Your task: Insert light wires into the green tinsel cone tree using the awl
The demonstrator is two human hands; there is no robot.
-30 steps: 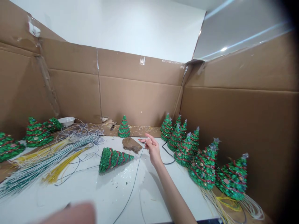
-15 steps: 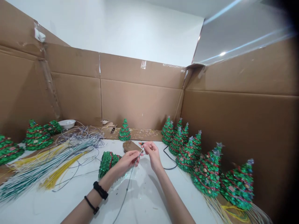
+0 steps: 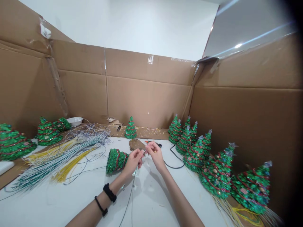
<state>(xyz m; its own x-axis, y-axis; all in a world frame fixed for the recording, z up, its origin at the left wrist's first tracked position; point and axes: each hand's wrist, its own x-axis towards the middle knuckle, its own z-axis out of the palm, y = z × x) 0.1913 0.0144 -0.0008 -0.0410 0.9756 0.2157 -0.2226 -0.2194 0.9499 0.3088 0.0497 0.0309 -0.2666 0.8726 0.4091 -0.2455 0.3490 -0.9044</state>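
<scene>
Left hand [image 3: 133,161], right hand [image 3: 155,155] pinching wire [image 3: 131,197] (thin, grey)

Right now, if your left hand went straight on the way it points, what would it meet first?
Your right hand, most likely: the left hand points across at it, and a thin wire runs up between them. Depth is hard to judge from here.

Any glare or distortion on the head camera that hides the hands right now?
Head view: glare streaks the glossy panel at upper right, well away from the left hand and right hand; the right edge darkens to black; wide-angle distortion bows the cardboard walls; soft arm shadows fall on the white table.
</scene>
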